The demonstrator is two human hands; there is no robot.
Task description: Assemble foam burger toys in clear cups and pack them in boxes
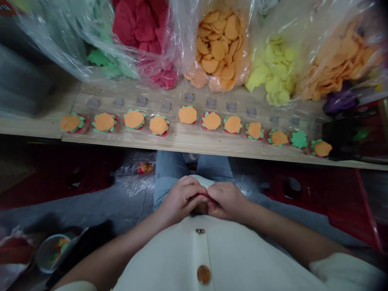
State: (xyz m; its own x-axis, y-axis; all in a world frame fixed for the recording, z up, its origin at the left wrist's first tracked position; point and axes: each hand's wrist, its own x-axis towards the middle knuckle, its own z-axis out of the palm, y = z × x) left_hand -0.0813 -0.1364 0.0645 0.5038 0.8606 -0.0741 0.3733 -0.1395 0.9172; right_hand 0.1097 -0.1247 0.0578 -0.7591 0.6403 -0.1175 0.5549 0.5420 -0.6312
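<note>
My left hand (186, 196) and my right hand (227, 198) meet over my lap, below the table edge. Their fingers are curled and pressed together at the tips. Whatever may be between them is hidden. Beyond them, a row of small open clear plastic boxes (200, 121) stretches along the table (188, 139). Most carry a stack of soft cut-out pieces with a round orange piece (187, 114) on top and green and red edges beneath. One stack toward the right shows a green piece (298, 139) uppermost. Neither hand touches the row.
Clear bags of red pieces (142, 24), orange pieces (220, 44), yellow pieces (279, 64) and more orange pieces (339, 60) line the back. Red plastic stools (312, 190) flank my legs. At lower left are a bucket (45, 256) and crumpled plastic (133, 178).
</note>
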